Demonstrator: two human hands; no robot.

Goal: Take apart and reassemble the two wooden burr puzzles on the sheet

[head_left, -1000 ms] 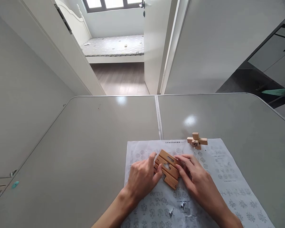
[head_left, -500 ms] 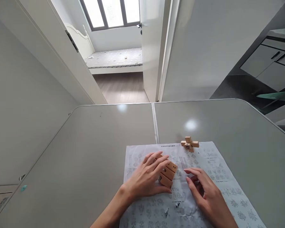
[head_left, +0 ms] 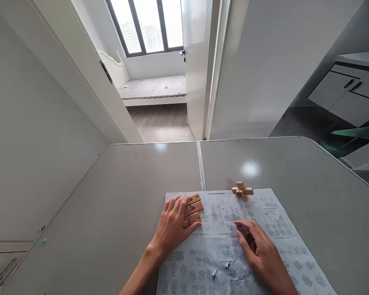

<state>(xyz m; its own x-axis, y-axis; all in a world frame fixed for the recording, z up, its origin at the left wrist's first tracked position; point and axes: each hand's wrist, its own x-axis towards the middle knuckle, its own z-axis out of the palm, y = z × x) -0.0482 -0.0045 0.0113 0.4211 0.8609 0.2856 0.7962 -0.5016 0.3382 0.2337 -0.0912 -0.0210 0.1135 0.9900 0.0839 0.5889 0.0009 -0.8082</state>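
Observation:
My left hand (head_left: 172, 223) lies over the left part of the paper sheet, gripping a row of notched wooden blocks (head_left: 193, 207). Its fingers cover their left ends and the thumb presses along the nearest one. The pieces lie side by side, and the farthest bears a dark number. My right hand (head_left: 260, 254) rests on the sheet's right half, loosely curled, thumb and forefinger a little apart with nothing between them. At the sheet's far edge stands an assembled cross of interlocked wooden blocks (head_left: 242, 191), which neither hand touches.
Under both hands the printed paper sheet (head_left: 215, 246) carries rows of small diagrams, with creases and small tears near the middle. It lies on a grey table (head_left: 126, 205) with a seam down its centre. Beyond the far edge are an open door (head_left: 199, 69) and a bed (head_left: 155, 87).
My left hand has slid the row of wooden blocks leftward across the sheet and turned it somewhat. My right hand stays nearly in place. The camera view has tilted up slightly.

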